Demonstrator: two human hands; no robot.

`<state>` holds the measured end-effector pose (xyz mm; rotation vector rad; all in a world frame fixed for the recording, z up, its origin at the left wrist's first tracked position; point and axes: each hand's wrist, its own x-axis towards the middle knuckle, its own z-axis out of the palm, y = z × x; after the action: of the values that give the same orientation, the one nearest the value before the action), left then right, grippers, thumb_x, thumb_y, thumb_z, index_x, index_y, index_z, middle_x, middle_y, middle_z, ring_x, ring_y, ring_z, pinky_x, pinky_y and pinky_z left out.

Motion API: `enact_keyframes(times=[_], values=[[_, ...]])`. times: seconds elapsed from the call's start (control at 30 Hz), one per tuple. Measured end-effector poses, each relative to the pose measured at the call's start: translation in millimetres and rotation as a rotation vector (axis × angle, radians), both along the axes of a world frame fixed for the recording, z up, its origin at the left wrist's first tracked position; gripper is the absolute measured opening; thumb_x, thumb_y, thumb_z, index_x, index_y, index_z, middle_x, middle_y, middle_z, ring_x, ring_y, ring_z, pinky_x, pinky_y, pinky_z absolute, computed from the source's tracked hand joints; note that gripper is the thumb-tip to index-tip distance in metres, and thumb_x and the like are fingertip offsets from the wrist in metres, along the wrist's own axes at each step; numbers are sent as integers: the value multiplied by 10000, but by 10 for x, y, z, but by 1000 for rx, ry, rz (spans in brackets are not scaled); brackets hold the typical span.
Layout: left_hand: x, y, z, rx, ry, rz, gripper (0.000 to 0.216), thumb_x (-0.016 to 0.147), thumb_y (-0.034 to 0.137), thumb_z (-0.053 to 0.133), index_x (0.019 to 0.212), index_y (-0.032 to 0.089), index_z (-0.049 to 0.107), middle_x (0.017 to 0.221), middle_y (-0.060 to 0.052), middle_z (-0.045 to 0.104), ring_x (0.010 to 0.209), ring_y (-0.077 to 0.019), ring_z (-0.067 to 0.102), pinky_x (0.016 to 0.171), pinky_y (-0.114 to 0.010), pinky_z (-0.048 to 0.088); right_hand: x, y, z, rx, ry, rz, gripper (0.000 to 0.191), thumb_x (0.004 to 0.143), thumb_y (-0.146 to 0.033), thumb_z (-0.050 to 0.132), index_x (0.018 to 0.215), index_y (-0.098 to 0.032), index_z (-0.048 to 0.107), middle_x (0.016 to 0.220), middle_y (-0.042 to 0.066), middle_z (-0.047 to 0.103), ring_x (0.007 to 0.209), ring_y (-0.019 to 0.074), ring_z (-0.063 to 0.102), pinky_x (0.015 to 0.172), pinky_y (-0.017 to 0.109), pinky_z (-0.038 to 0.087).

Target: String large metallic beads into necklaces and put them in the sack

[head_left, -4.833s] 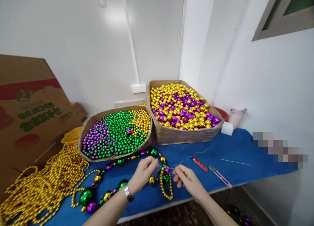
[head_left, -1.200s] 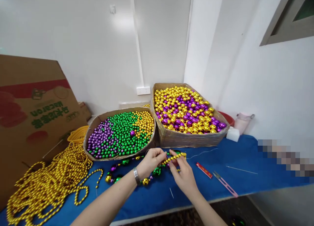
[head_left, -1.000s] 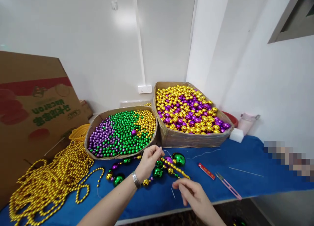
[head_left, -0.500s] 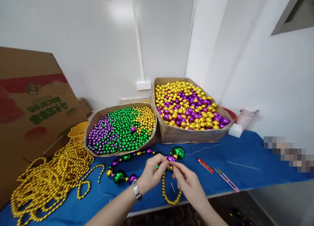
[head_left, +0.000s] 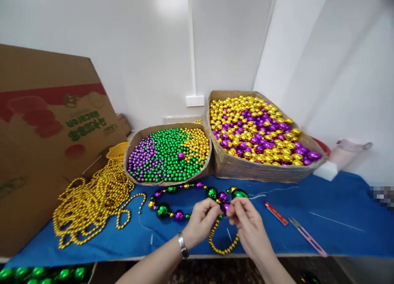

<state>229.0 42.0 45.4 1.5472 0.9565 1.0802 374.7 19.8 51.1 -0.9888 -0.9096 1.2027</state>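
Note:
A bead necklace (head_left: pixel 162 210) of large green, purple and gold beads lies in a loop on the blue tablecloth. One end of it is at my hands, where a loop of small gold beads (head_left: pixel 224 251) hangs below. My left hand (head_left: pixel 201 222), with a metal watch band at the wrist, pinches the necklace near a small green bead. Just to the right, my right hand (head_left: pixel 250 226) is closed in a pinch beside a purple bead (head_left: pixel 227 209). Whatever its fingertips hold, perhaps thread, is too fine to make out. A large green bead (head_left: pixel 239 193) sits behind these fingers.
Behind stand a box of small beads (head_left: pixel 131 177) and a box of larger gold and purple beads (head_left: pixel 258 173). Gold bead strands (head_left: pixel 92 206) are heaped at left beside a carton (head_left: pixel 40 161). Pink thread snips (head_left: pixel 309 237), a red packet (head_left: pixel 276 214) and a needle-like rod (head_left: pixel 335 221) lie right.
My hands have come apart slightly, the right moving away from the left with its fingers still pinched. The view has turned left, so the whole scene sits further right.

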Motion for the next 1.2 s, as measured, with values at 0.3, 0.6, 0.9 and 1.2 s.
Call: enact_keyframes(times=[0.3,0.6,0.9,1.2], values=[[19,32,-92,-354,-273,-12,367,733,486,640,685,124,601,652,-25,595,511,-85,474,517,-218,382,170,65,-222,-67,-251,102,325,797,-504,590,857,-184,592,621,-7,534,522,93,452,438,194,349],[-33,46,102,-122,-75,-95,258,802,386,602,873,140,631,637,-7,597,537,-116,570,516,-218,430,215,81,95,58,-446,263,311,859,-490,490,816,-193,572,970,90,652,521,93,536,485,234,418],[-9,9,148,-99,-204,-85,193,790,330,630,809,149,565,717,-28,631,537,-115,591,509,-226,458,228,115,251,50,-426,497,297,911,-473,403,856,-194,490,609,-33,587,492,79,515,490,192,420],[7,-27,195,45,-132,-118,193,852,254,521,706,148,588,891,-62,559,601,-113,592,568,-252,483,329,133,294,271,-906,164,197,891,-373,470,923,-221,592,703,0,625,626,140,575,602,255,441]])
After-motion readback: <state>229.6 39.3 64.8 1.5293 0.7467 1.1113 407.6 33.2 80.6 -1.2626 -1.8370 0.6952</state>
